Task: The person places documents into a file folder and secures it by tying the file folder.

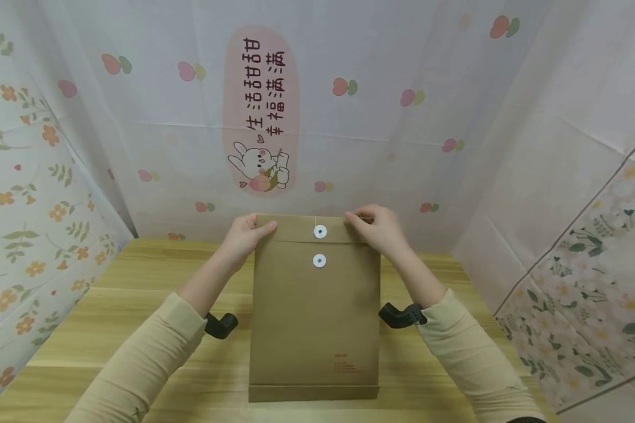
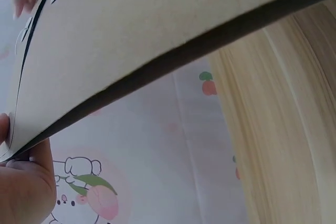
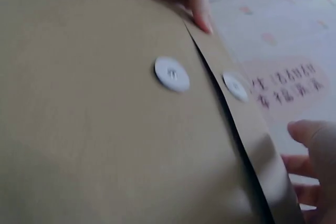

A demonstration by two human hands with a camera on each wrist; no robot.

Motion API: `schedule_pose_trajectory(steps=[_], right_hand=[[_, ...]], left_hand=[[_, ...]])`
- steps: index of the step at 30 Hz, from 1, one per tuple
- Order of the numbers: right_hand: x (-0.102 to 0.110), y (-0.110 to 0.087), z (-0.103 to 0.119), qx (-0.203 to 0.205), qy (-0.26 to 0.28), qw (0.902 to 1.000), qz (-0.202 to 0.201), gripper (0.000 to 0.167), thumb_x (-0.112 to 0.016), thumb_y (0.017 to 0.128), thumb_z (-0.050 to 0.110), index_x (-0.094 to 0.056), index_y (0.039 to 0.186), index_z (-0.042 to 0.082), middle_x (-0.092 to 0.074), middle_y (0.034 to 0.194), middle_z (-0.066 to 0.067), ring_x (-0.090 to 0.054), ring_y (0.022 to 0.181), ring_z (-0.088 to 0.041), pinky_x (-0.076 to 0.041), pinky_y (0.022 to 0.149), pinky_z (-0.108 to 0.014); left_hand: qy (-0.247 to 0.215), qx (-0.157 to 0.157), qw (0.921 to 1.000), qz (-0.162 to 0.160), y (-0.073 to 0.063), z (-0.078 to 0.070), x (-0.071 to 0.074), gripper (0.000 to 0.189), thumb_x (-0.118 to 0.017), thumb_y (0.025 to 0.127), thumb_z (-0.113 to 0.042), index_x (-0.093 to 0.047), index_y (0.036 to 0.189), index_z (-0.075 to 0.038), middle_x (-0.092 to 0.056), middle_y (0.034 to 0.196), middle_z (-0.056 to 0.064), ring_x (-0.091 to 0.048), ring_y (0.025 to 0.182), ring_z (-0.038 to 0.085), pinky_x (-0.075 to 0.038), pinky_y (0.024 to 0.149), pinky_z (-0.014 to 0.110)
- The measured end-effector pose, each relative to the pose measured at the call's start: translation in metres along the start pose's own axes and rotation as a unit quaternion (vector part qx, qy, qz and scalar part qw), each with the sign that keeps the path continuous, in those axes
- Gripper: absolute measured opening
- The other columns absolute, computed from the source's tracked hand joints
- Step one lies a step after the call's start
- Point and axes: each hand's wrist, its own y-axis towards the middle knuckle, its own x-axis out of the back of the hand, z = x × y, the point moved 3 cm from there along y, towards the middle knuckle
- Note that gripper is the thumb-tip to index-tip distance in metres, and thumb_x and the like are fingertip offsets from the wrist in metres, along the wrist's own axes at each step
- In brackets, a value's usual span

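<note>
A brown kraft document envelope [image 1: 317, 317] stands tilted up from the wooden table, its flap [image 1: 296, 229] at the top. One white button disc [image 1: 320, 231] with a thin string sits on the flap, another disc [image 1: 319, 261] just below it. My left hand [image 1: 243, 238] pinches the upper left corner, thumb in front and fingers behind; the left wrist view shows this grip too. My right hand [image 1: 383, 232] is at the upper right corner. In the right wrist view its thumb [image 3: 307, 131] is lifted away from the flap, while the other fingers lie by the edge, partly hidden.
The envelope's lower end is over the wooden table [image 1: 185, 335]. A white cloth [image 1: 391, 47] printed with fruit and a rabbit hangs behind it. Flowered cloths stand at the left and right. Black wrist mounts [image 1: 222, 326] show beside the envelope.
</note>
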Motion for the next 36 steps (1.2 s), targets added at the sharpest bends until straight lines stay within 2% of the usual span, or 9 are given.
schedule_pose_trajectory(steps=[2,6,9,14,19,22,27,31,36], right_hand=[[-0.005,0.004,0.010,0.005,-0.044,0.9990,0.003,0.042,-0.058,0.092,0.048,-0.074,0.105,0.011,-0.068,0.106,-0.006,-0.060,0.101,-0.026,-0.045,0.090,-0.044],[-0.013,0.011,0.025,0.008,-0.097,0.9950,0.022,0.050,-0.052,0.092,0.057,-0.075,0.106,0.015,-0.070,0.105,-0.003,-0.060,0.104,-0.025,-0.029,0.104,-0.049],[-0.019,0.015,0.033,0.010,-0.102,0.9939,0.040,0.053,-0.050,0.091,0.060,-0.075,0.107,0.016,-0.070,0.105,-0.001,-0.060,0.103,-0.023,-0.031,0.102,-0.047],[-0.031,0.023,0.045,0.017,-0.038,0.9961,0.078,0.039,-0.058,0.093,0.046,-0.076,0.098,0.013,-0.070,0.095,-0.001,-0.061,0.087,-0.018,-0.049,0.075,-0.036],[-0.036,0.023,0.048,0.008,0.078,0.9953,0.057,0.022,-0.062,0.095,0.025,-0.075,0.094,0.008,-0.070,0.093,-0.002,-0.061,0.087,-0.017,-0.049,0.078,-0.033],[-0.037,0.014,0.049,0.028,0.171,0.9846,0.027,0.020,-0.061,0.095,0.021,-0.073,0.096,0.005,-0.071,0.093,-0.003,-0.062,0.089,-0.016,-0.049,0.082,-0.032],[-0.040,-0.016,0.057,0.133,0.276,0.9511,0.034,0.015,-0.057,0.096,0.008,-0.066,0.093,-0.004,-0.069,0.092,-0.012,-0.063,0.091,-0.021,-0.050,0.083,-0.030],[-0.048,-0.043,0.057,0.179,0.304,0.9332,0.067,0.012,-0.055,0.095,-0.001,-0.064,0.089,-0.006,-0.068,0.089,-0.015,-0.064,0.088,-0.021,-0.051,0.079,-0.031],[-0.062,-0.075,0.045,0.199,0.286,0.9310,0.109,0.010,-0.057,0.093,-0.004,-0.066,0.091,-0.004,-0.070,0.091,-0.015,-0.065,0.088,-0.019,-0.053,0.078,-0.031]], left_hand=[[0.006,-0.003,1.0000,-0.006,-0.001,-0.002,-0.001,0.017,-0.056,0.097,-0.011,-0.058,0.101,0.006,-0.067,0.076,0.000,-0.060,0.063,0.009,-0.049,0.061,0.022],[0.020,-0.008,0.9996,-0.016,-0.001,-0.004,-0.001,0.019,-0.057,0.096,-0.011,-0.059,0.103,0.007,-0.068,0.079,0.000,-0.064,0.067,0.011,-0.052,0.066,0.025],[0.031,-0.010,0.9993,-0.019,-0.002,-0.005,-0.001,0.020,-0.057,0.096,-0.010,-0.059,0.103,0.008,-0.068,0.079,0.001,-0.063,0.067,0.011,-0.052,0.066,0.027],[0.047,-0.016,0.9987,-0.014,-0.001,-0.005,-0.004,0.022,-0.058,0.096,-0.012,-0.059,0.104,0.008,-0.068,0.084,0.005,-0.063,0.070,0.012,-0.053,0.067,0.027],[0.047,-0.020,0.9986,-0.012,-0.001,-0.006,-0.009,0.021,-0.059,0.096,-0.012,-0.060,0.104,0.007,-0.069,0.087,0.007,-0.063,0.071,0.013,-0.053,0.067,0.028],[0.050,-0.022,0.9983,-0.018,-0.001,-0.005,-0.009,0.021,-0.059,0.096,-0.011,-0.060,0.103,0.008,-0.068,0.086,0.007,-0.063,0.072,0.013,-0.052,0.069,0.027],[0.057,-0.015,0.9975,-0.040,-0.002,-0.002,-0.005,0.021,-0.059,0.096,-0.012,-0.059,0.103,0.008,-0.067,0.085,0.005,-0.061,0.072,0.012,-0.051,0.069,0.026],[0.051,-0.014,0.9975,-0.047,-0.001,0.001,-0.002,0.022,-0.059,0.096,-0.013,-0.059,0.103,0.008,-0.067,0.083,0.004,-0.062,0.070,0.012,-0.051,0.067,0.026],[0.046,-0.013,0.9977,-0.047,-0.002,0.000,-0.001,0.023,-0.059,0.096,-0.013,-0.059,0.103,0.009,-0.066,0.080,0.003,-0.061,0.068,0.011,-0.051,0.065,0.026]])
